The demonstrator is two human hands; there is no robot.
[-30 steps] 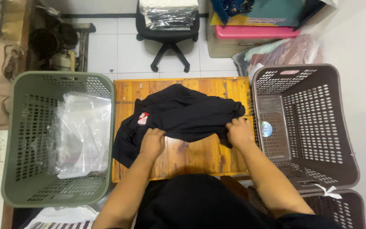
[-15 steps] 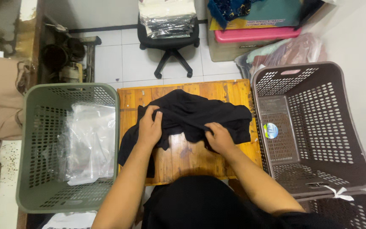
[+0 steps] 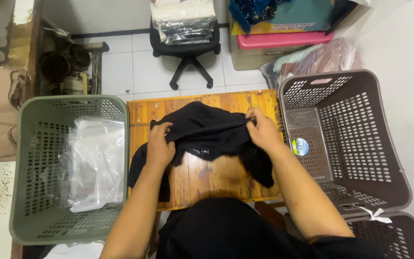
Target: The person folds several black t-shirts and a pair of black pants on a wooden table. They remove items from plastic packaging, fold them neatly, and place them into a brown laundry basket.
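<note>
A black garment (image 3: 207, 132) lies bunched on a small wooden table (image 3: 212, 177) in front of me. My left hand (image 3: 160, 144) grips the garment's left part, fingers curled into the cloth. My right hand (image 3: 260, 128) pinches its upper right edge near the table's far right corner. Loose ends of the cloth hang down at the left and right of the table top.
A green basket (image 3: 29, 158) with clear plastic bags (image 3: 94, 163) stands at the left. A brown basket (image 3: 384, 144) stands at the right, another one (image 3: 398, 235) below it. Beyond the table are an office chair (image 3: 185, 45) with a packet, and bins.
Both hands have shifted on the garment: the right hand moved up and to the right edge, the left hand slid down a little. The cloth has been pulled wider across the table.
</note>
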